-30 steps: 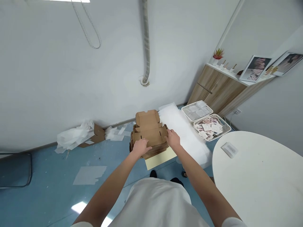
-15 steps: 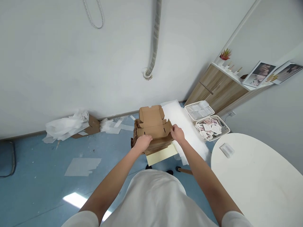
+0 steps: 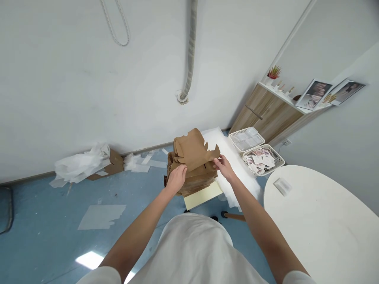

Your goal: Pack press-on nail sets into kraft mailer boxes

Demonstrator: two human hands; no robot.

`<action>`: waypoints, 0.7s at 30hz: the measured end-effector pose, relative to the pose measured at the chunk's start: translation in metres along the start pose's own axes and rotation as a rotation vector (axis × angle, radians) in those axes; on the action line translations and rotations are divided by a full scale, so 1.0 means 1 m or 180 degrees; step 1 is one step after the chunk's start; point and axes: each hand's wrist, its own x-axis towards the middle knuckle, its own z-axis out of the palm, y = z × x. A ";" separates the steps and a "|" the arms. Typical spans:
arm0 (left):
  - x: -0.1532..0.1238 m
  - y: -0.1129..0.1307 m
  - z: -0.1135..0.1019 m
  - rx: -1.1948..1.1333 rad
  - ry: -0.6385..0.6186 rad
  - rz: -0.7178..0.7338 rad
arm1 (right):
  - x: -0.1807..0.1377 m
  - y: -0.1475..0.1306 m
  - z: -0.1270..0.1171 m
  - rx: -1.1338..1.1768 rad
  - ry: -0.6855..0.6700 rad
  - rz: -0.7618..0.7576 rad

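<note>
At seven o'clock, the left hand (image 3: 177, 178) hides some cardboard (image 3: 192, 149); at four, the right edge cuts the counter (image 3: 322, 225).

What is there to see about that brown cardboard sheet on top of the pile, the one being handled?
The brown cardboard sheet looks thin and matte, an unassembled box blank with notched, curved-cut flaps along its right side. It lies on a stack of similar brown cardboard blanks, its near edge bent upward and its surface uneven. The left hand grips its near left corner; the right hand holds it by the near right flap. Its underside is hidden.
</note>
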 end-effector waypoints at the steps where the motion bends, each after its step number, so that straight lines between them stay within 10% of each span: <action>1: 0.000 0.002 -0.002 -0.0020 0.0057 0.0030 | -0.003 -0.006 -0.001 0.0092 -0.0091 -0.0037; 9: -0.016 0.011 0.007 0.0252 -0.0030 0.0961 | 0.002 -0.035 -0.025 -0.0170 -0.0126 0.0481; 16: -0.038 0.019 0.022 0.0178 -0.0166 0.0990 | 0.008 -0.004 -0.022 -0.1120 -0.0411 0.1252; 21: -0.043 0.023 0.028 0.0136 -0.0357 0.0978 | -0.008 -0.002 -0.015 -0.2044 -0.0515 0.0958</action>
